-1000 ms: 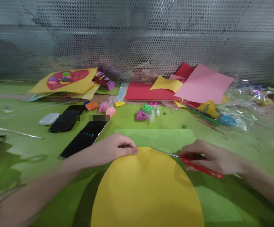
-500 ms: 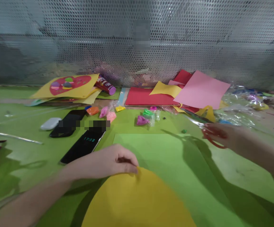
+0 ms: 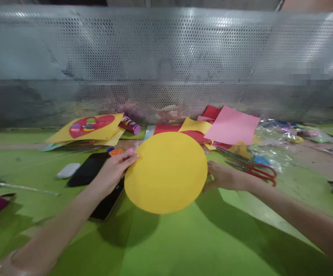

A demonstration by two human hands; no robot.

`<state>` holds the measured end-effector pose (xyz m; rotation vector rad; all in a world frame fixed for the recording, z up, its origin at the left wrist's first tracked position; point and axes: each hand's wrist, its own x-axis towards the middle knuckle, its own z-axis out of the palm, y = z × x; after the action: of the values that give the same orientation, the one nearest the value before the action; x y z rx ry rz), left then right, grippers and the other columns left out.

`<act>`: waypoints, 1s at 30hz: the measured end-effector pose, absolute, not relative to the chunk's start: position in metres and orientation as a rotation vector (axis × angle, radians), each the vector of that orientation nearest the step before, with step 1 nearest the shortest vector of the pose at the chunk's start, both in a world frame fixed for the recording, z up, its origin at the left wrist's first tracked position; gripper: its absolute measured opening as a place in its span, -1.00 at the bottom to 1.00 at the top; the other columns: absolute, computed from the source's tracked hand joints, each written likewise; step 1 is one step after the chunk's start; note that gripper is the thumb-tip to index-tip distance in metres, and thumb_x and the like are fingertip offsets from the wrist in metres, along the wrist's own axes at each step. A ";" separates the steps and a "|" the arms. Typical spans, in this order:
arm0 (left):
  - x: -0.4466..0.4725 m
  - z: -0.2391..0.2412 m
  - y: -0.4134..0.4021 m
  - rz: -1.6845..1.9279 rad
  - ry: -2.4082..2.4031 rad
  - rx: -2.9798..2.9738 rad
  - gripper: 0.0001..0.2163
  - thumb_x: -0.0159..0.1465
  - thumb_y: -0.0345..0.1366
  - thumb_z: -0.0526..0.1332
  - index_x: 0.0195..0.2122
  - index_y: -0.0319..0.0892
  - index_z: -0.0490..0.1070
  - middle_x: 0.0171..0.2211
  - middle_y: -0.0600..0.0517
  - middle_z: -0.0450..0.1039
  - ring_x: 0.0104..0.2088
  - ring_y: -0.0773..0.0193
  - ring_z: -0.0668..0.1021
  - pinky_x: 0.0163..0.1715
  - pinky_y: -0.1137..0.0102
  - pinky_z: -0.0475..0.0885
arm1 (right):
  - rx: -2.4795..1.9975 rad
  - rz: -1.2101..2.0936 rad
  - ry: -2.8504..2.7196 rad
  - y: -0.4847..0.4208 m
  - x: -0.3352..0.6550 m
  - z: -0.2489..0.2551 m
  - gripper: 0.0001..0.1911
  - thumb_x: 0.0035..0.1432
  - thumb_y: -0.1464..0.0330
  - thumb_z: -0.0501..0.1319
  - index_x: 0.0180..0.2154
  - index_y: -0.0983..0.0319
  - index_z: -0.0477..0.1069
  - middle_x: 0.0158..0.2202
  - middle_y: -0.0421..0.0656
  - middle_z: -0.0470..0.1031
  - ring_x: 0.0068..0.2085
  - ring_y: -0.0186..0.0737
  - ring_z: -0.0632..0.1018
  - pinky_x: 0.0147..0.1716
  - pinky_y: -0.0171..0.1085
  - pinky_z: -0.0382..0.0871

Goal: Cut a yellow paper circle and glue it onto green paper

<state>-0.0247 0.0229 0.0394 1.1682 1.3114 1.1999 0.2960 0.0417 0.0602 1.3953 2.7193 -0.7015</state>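
A yellow paper circle (image 3: 166, 172) is held up above the green table (image 3: 25, 168), facing me. My left hand (image 3: 113, 172) pinches its left edge, fingers closed on the paper. My right hand (image 3: 222, 177) grips its right edge, partly hidden behind the disc. Red-handled scissors (image 3: 255, 170) lie on the table just right of my right hand, not held. A green paper sheet (image 3: 201, 237) lies under the circle.
Two black phones (image 3: 87, 168) and a white case (image 3: 68, 170) lie to the left. Red, yellow and pink paper sheets (image 3: 231, 125), a glue stick (image 3: 130, 125), a yellow card with a red heart (image 3: 88, 126) and plastic bags sit along the perforated metal wall (image 3: 166, 69).
My right hand carried the red scissors to the right, set them on the table and came back to the disc. Both hands lifted the yellow circle off the table.
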 end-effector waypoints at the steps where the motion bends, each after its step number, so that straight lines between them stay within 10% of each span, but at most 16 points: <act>1: -0.025 0.037 0.025 1.229 1.312 1.181 -0.75 0.01 -0.14 0.25 -0.33 -0.18 0.43 -0.29 0.00 0.51 -0.29 0.23 0.52 -0.31 0.44 0.40 | 1.375 -0.725 2.702 0.044 0.291 0.060 -0.48 -0.13 0.13 0.25 -0.14 0.27 0.33 -0.24 -0.05 0.37 -0.23 -0.09 0.38 -0.28 -0.18 0.27; 6: -0.024 0.033 0.028 1.319 1.320 1.271 -0.63 0.04 -0.08 0.21 -0.23 -0.25 0.39 -0.15 -0.11 0.46 -0.21 0.16 0.50 -0.29 0.41 0.41 | 1.265 -0.820 2.641 0.047 0.289 0.063 -0.68 -0.14 0.17 0.25 -0.42 0.31 0.40 -0.50 -0.19 0.38 -0.48 -0.28 0.40 -0.54 -0.35 0.22; 12: -0.027 0.033 0.028 1.384 1.314 1.353 -0.64 0.03 -0.05 0.20 -0.30 -0.26 0.40 -0.19 -0.10 0.47 -0.24 0.15 0.50 -0.29 0.40 0.38 | 1.351 -0.678 2.739 0.038 0.289 0.064 -0.44 -0.19 0.20 0.29 -0.14 0.34 0.30 -0.20 -0.04 0.32 -0.25 -0.16 0.37 -0.32 -0.25 0.25; 30: -0.028 0.026 0.034 1.527 1.239 1.146 -0.64 -0.12 -0.07 0.30 -0.38 -0.24 0.44 -0.42 -0.02 0.51 -0.43 0.24 0.52 -0.45 0.43 0.40 | 1.343 -0.674 2.576 0.008 0.307 0.081 -0.72 -0.07 0.26 0.23 -0.32 0.32 0.41 -0.40 -0.15 0.42 -0.37 -0.19 0.43 -0.46 -0.32 0.24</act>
<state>-0.0281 0.0344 0.0258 1.1461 1.2388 1.5268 0.3072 0.0078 0.0812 1.3430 2.5761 -0.6738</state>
